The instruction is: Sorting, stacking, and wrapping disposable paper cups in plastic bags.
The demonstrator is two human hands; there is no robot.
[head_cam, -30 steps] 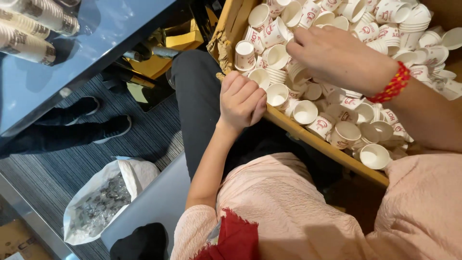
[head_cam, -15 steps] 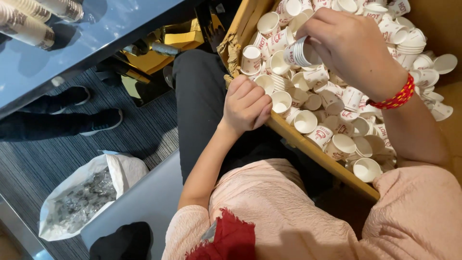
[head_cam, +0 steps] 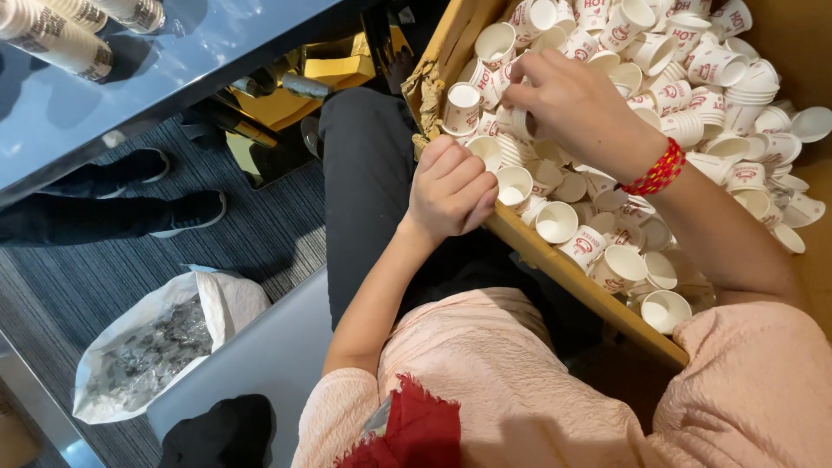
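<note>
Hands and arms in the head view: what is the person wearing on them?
Both hands are bare, no gloves. The right hand has a red beaded bracelet with some yellow at the wrist. The left hand has nothing at the wrist. Short pink sleeves cover the upper arms; forearms are uncovered.

A cardboard box [head_cam: 568, 276] holds many loose small paper cups [head_cam: 624, 260].

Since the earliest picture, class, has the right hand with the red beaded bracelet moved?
Yes: the right hand shifted leftward toward the cardboard box's torn left edge.
</note>
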